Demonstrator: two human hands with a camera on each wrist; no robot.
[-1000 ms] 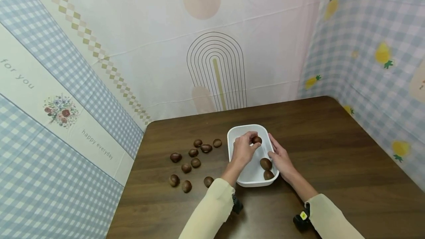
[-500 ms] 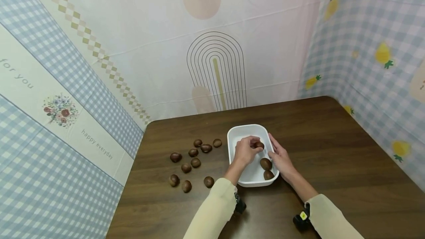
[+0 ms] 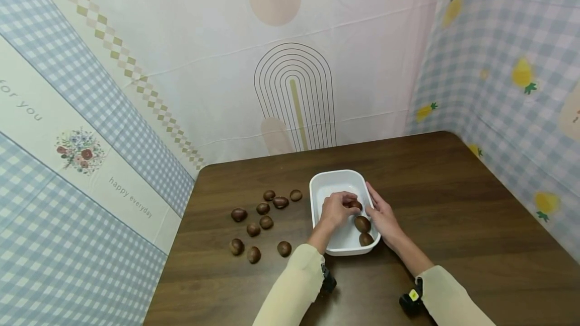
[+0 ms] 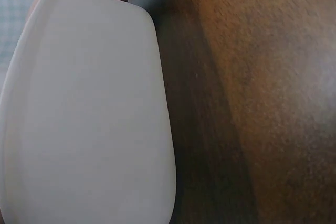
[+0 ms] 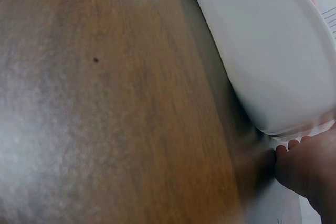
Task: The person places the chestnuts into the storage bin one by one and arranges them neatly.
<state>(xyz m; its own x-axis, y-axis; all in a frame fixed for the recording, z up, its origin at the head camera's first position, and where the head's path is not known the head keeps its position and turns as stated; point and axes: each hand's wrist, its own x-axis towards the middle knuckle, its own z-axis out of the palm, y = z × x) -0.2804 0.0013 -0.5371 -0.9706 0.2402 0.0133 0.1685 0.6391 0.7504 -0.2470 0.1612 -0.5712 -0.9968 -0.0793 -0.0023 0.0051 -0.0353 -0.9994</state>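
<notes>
My left hand [image 3: 336, 210] is inside a white plastic box [image 3: 345, 252], its thumb and fingers pinching a brown chestnut [image 3: 356, 206] low over the bottom. Two more chestnuts lie along the box's right side: a larger chestnut [image 3: 362, 224] and, nearer me, a second chestnut [image 3: 366, 239]. The right wall of the box is gripped by my right hand [image 3: 383, 219], with the thumb at the rim and the fingers outside. Both wrist views mostly show the outer wall of the box [image 4: 89, 108], which hides the chestnuts there.
Several loose chestnuts [image 3: 266, 222] are scattered on the dark wooden table [image 3: 430, 180] to the left of the box. One chestnut [image 3: 284, 249] lies near my left sleeve [image 3: 294, 280]. A printed cloth [image 3: 217, 64] hangs behind the table's far edge.
My left hand has moved the held chestnut toward me and slightly right, down the box, closer to the two others. My right hand keeps its hold on the box.
</notes>
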